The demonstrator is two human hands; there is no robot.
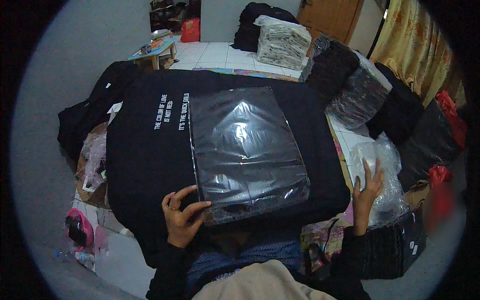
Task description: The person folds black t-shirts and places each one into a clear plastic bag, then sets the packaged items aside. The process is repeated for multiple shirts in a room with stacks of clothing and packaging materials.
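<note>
Nearest the camera is the person's lap in beige cloth, and just above it the left hand pinches the near left corner of a bagged black garment — thumb on top of the glossy plastic, fingers curled under its edge, a narrow grip closed on the packet. The packet lies flat on a spread black shirt with white lettering, which runs out to the left and far side of that grip.

Off to the right, well apart from the held corner, the right hand rests with fingers spread on a stack of clear plastic bags; it presses down flat on the stack and grasps nothing that I can see.

To handle the packet well, I judge the pinch should stay at the corner and keep the plastic flat, since the slick film looks likely to slide over the shirt beneath it.

As for containers — a cardboard box to the left of the grip holds crumpled plastic and scraps. Beyond the packet, wrapped bundles of dark clothes sit in clear film, and a white bundle is bagged further back.
</note>
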